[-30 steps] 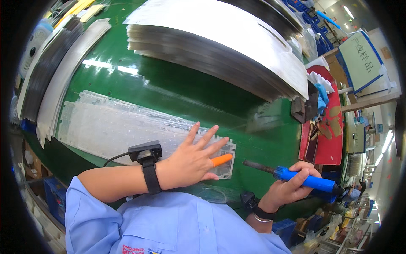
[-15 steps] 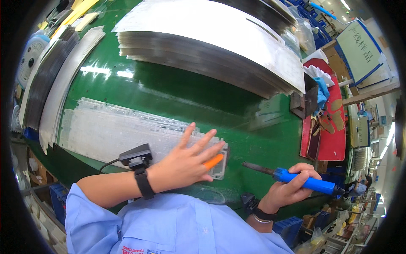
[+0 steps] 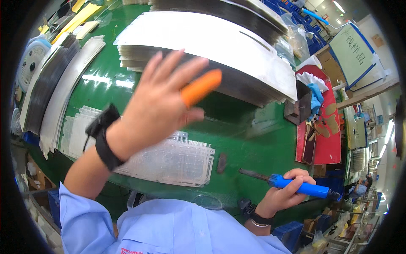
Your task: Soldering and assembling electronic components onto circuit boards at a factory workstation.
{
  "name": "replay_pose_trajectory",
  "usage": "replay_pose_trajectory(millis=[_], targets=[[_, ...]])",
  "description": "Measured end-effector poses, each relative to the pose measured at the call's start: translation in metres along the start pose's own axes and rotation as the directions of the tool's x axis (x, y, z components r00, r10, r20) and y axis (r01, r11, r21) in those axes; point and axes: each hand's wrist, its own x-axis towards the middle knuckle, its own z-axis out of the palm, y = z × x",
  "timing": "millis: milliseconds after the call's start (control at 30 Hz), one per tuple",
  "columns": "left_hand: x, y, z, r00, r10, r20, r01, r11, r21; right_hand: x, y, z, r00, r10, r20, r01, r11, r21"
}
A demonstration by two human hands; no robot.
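My left hand (image 3: 154, 103) is raised above the green table with its fingers spread and an orange finger cot (image 3: 202, 87) on one finger. It holds nothing and is slightly blurred. Below it lie several thin, translucent plastic sheets (image 3: 173, 163) with cut-outs, overlapping in a flat pile; my hand and forearm hide part of them. My right hand (image 3: 281, 198) is wrapped round the blue handle of a soldering iron (image 3: 311, 189). Its dark tip points left, over the table and apart from the sheets. A small dark flat piece (image 3: 221, 163) lies beside the pile's right end.
A tall stack of white-topped sheets (image 3: 203, 38) stands across the far side. More stacked sheets (image 3: 69, 91) and a fan (image 3: 33, 63) are at the left. On the right, a red board (image 3: 330, 146) bears a dark metal block (image 3: 296, 103) and a blue cloth (image 3: 316, 98).
My left hand has lifted off the translucent sheets and moved up and left, uncovering their right end and the dark piece. My right hand still holds the soldering iron in nearly the same place.
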Motion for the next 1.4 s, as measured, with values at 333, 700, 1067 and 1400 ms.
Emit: replay_pose_trajectory(millis=[333, 700, 1067, 1400], targets=[[0.056, -0.057, -0.002, 0.966, 0.19, -0.175, -0.144, 0.959, 0.245, -0.004, -0.001, -0.018, 0.999, 0.025, -0.035, -0.026, 0.999, -0.023], [0.027, -0.051, -0.028, 0.934, 0.201, -0.295, -0.164, 0.976, 0.143, 0.0, -0.001, -0.011, 0.999, -0.012, -0.037, 0.011, 0.999, -0.036], [-0.144, 0.001, -0.015, 0.998, 0.067, -0.003, -0.067, 0.996, 0.058, 0.009, 0.003, -0.009, 0.999, -0.044, -0.009, 0.042, 0.992, -0.122], [-0.18, -0.003, -0.01, 0.998, -0.027, 0.063, 0.021, 0.996, 0.088, -0.003, -0.018, 0.038, 0.98, -0.08, 0.18, 0.079, 0.997, 0.016]])
